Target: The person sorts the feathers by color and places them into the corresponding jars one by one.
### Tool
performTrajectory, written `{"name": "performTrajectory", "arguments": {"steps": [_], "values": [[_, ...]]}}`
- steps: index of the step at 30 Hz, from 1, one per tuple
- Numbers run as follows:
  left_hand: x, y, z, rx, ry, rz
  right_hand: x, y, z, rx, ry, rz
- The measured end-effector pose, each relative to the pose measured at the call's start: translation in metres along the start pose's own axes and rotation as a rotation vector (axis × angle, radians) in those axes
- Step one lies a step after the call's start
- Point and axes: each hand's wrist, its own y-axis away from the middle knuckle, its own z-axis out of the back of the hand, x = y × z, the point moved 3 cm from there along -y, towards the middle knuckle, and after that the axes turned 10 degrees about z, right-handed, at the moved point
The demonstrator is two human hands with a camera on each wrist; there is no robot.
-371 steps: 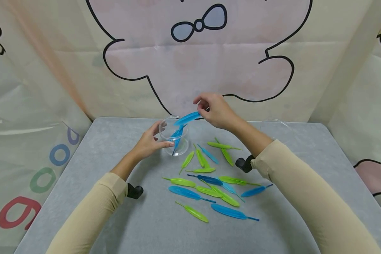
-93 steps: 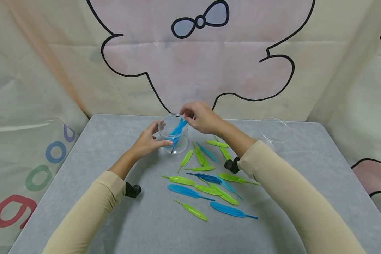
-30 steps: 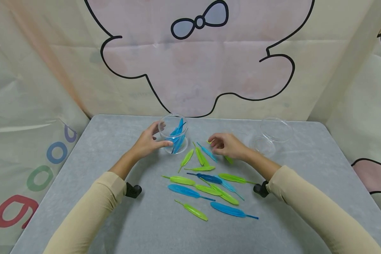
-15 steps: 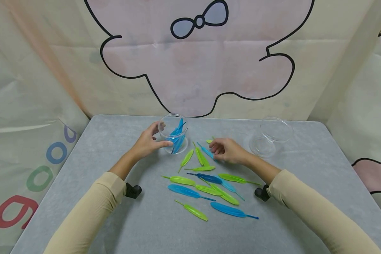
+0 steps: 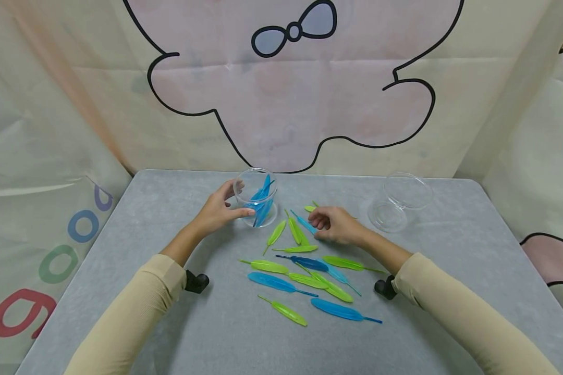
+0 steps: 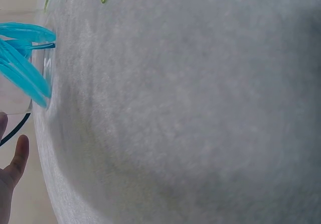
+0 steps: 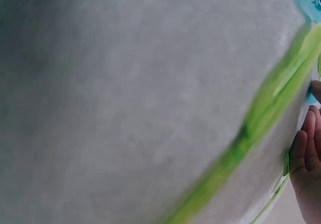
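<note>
My left hand [image 5: 220, 207] grips the side of a clear plastic cup [image 5: 273, 208] near the table's far edge. Several blue feathers [image 5: 262, 198] lean inside the cup, also filling the left edge of the left wrist view. My right hand [image 5: 337, 225] is low over the table, its fingers bent at the lower end of a light blue feather [image 5: 302, 221]. In the right wrist view, a bit of blue shows beside the thumb [image 7: 316, 89]; I cannot tell whether the thumb and fingers pinch it. Green feathers [image 5: 311, 209] lie partly hidden behind this hand.
A second clear cup [image 5: 387, 217] stands at the back right. Green feathers [image 5: 289, 314], a dark blue feather [image 5: 309, 263] and brighter blue feathers [image 5: 338, 309] lie scattered over the middle of the grey table [image 5: 206, 333], some overlapping. A printed curtain hangs behind.
More blue feathers stand in the left hand's cup than 12.4 s ago. The right hand has left the cup, come down right and shifted slightly nearer. A blue feather at the right is gone.
</note>
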Motion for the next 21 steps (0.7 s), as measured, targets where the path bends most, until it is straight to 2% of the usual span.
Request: {"name": "performTrajectory", "arguments": {"steps": [21], "values": [[0.0022,0.0023,0.0005,0.015,0.017,-0.035,0.0008,-0.0013,-0.0023,-0.031,0.064,-0.006]]}}
